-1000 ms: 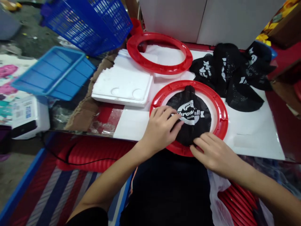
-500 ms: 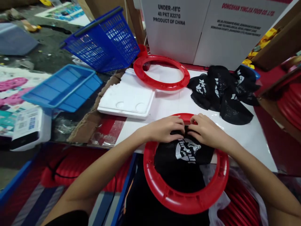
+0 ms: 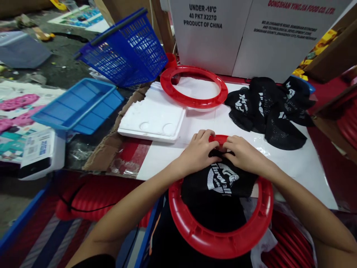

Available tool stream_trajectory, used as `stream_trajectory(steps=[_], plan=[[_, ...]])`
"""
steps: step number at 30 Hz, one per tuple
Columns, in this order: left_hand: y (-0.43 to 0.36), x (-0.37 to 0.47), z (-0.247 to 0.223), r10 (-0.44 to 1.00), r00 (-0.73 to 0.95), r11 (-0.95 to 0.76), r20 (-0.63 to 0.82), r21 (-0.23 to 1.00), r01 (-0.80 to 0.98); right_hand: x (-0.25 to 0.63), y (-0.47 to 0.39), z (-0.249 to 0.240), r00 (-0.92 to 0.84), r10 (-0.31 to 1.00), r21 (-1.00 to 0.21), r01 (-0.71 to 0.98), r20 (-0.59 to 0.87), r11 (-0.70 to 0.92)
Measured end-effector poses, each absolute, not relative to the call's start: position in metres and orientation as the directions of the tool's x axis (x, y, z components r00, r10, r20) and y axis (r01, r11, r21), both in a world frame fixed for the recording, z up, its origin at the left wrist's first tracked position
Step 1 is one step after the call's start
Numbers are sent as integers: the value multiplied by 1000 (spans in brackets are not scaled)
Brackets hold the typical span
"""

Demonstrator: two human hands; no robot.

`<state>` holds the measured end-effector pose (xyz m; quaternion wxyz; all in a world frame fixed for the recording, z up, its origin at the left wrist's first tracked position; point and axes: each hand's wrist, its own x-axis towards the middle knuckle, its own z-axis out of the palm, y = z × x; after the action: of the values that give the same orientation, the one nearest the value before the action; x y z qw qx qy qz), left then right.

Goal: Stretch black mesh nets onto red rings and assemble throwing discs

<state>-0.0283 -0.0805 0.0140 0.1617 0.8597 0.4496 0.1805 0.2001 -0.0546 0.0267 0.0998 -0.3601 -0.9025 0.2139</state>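
Note:
A red plastic ring (image 3: 217, 242) stands tilted at the table's front edge, its near side over my lap. Black mesh cloth (image 3: 195, 188) with a white printed logo hangs inside the ring from its far rim. My left hand (image 3: 199, 150) has its fingers curled on the cloth's top edge at that rim. Close beside it, my right hand (image 3: 242, 154) pinches the same edge from the right. The fingertips nearly meet, and they partly hide the cloth's edge and the rim.
A second red ring (image 3: 195, 101) rests partly on a white foam block (image 3: 150, 124). Several black mesh pieces (image 3: 284, 130) lie at the right, before a white carton (image 3: 212, 44). Leftward are a blue basket (image 3: 122, 56) and a blue tray (image 3: 80, 106). Red rings (image 3: 290, 238) fill a bag below.
My left hand's fingers have lifted and shifted slightly left along the far rim. My right hand stays close to its place on the cloth. The view has shifted slightly.

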Motion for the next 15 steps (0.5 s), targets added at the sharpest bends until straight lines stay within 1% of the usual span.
stream_trajectory(steps=[2, 4, 6, 8, 10, 15], plan=[[-77, -32, 11, 848, 508, -492, 150, 576, 653, 201, -51, 28, -709, 703, -560, 559, 60, 611], [-74, -34, 9, 856, 492, -456, 160, 681, 573, 202, -47, 31, -702, 709, -663, 496, 75, 561], [-72, -35, 8, 863, 470, -432, 183, 750, 501, 204, -41, 34, -692, 720, -752, 450, 47, 482], [-70, -36, 8, 875, 439, -414, 206, 788, 456, 205, -35, 34, -660, 751, -804, 441, 11, 399], [-69, -35, 7, 886, 403, -407, 229, 800, 441, 205, -31, 33, -619, 785, -814, 448, 16, 370], [-68, -31, 5, 902, 328, -411, 281, 791, 454, 200, -32, 25, -570, 817, -756, 497, 85, 426]])
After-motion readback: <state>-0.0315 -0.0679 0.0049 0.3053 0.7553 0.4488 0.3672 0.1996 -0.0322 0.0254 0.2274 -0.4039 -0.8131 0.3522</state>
